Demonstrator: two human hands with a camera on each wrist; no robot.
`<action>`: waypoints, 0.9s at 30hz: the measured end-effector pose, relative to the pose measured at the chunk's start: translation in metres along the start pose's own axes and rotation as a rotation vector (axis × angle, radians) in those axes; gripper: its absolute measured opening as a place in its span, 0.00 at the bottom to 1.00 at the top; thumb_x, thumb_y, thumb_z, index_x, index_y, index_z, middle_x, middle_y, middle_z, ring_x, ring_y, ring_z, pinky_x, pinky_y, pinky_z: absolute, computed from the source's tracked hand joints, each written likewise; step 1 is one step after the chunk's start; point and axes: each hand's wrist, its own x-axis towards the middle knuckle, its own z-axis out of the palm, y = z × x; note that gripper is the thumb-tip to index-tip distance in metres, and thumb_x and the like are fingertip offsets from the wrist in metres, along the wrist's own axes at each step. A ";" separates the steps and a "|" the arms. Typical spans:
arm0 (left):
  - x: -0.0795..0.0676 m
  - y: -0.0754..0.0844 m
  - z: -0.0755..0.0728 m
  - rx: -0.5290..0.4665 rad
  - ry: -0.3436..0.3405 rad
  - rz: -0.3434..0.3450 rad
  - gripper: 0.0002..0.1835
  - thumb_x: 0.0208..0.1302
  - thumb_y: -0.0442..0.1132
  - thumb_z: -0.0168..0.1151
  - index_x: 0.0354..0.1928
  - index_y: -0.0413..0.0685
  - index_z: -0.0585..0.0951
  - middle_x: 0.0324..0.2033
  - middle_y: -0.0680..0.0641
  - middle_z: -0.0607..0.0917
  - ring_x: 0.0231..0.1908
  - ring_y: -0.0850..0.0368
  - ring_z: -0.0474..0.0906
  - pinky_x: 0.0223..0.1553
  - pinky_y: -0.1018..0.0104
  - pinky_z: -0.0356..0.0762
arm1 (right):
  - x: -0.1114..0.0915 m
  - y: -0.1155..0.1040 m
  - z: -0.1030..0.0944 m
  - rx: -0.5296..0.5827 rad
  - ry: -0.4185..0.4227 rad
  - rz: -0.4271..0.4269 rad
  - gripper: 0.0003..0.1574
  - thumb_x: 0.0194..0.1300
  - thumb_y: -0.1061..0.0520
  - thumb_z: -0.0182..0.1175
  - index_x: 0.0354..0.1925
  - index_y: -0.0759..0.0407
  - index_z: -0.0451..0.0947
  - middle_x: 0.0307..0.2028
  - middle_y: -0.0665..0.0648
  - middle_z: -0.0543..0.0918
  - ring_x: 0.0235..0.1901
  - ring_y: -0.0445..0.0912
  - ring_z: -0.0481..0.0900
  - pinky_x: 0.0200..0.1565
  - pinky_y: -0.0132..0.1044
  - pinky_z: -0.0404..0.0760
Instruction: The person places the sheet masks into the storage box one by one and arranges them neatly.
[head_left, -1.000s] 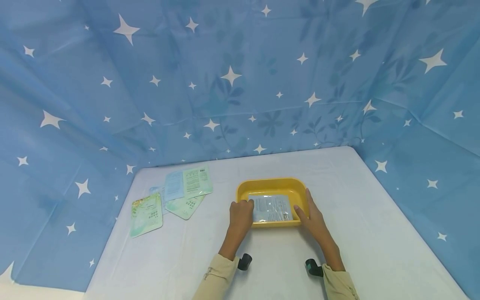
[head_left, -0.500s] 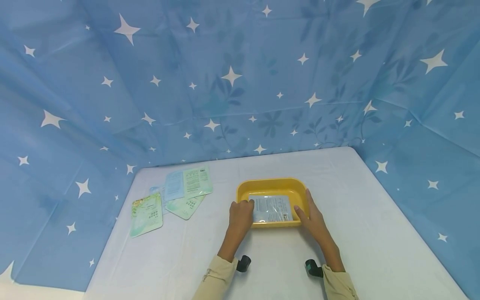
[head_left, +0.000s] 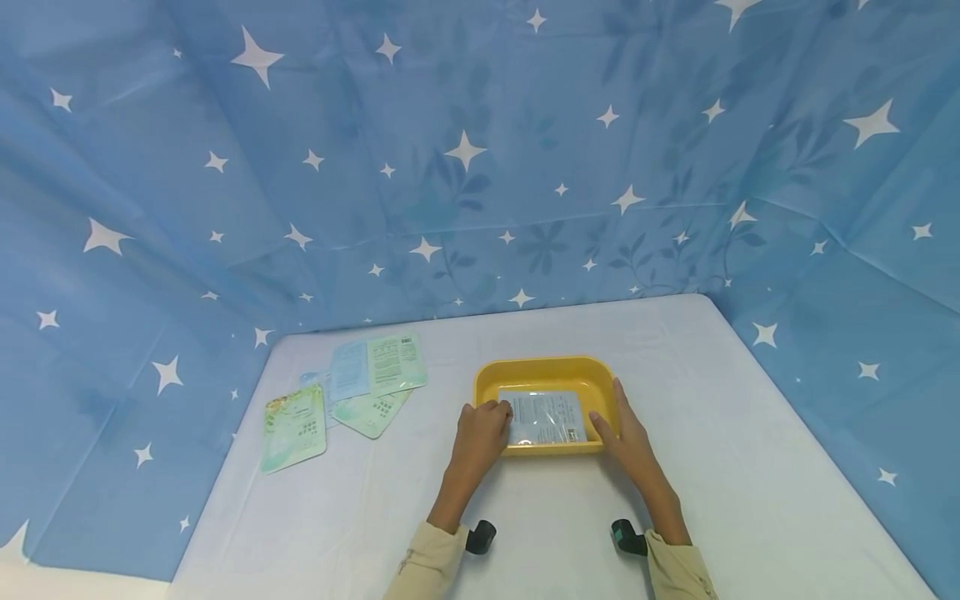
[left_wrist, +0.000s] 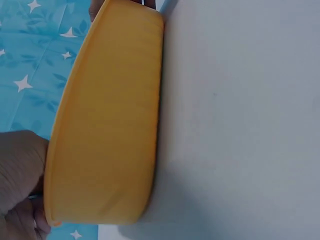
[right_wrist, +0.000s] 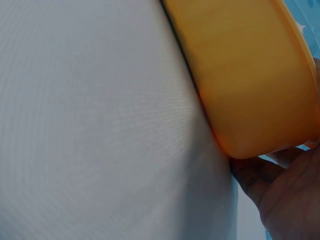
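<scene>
A yellow plastic tray (head_left: 543, 448) stands on the white-covered table, with a silvery-grey printed packet (head_left: 546, 418) lying flat inside it. My left hand (head_left: 480, 429) is curled over the tray's left rim near the front corner, its fingertips overlapping the packet's left edge. The left wrist view shows those fingers (left_wrist: 20, 175) right at the rim, partly hidden behind it. My right hand (head_left: 626, 433) holds the tray's right side, thumb over the rim and fingers along the outer wall. In the right wrist view, fingers (right_wrist: 255, 175) reach the tray's lower corner.
Several pale green and blue printed packets lie at the table's left, some overlapping, including a green packet (head_left: 294, 429) nearest the front. A blue star-patterned cloth (head_left: 465, 200) hangs behind and beside the white tablecloth (head_left: 750, 467). Black wrist cameras (head_left: 480, 537) extend from the sleeves.
My left wrist has shifted slightly left and toward me, while its fingertips sit a little farther over the packet's edge. The right hand and tray look unchanged.
</scene>
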 end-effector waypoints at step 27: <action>-0.045 -0.039 0.010 -0.366 0.364 0.040 0.07 0.60 0.29 0.67 0.38 0.48 0.83 0.44 0.52 0.80 0.49 0.57 0.76 0.51 0.69 0.77 | 0.001 -0.003 -0.002 0.023 -0.034 0.034 0.53 0.74 0.41 0.49 0.77 0.58 0.30 0.77 0.65 0.40 0.76 0.64 0.41 0.72 0.61 0.46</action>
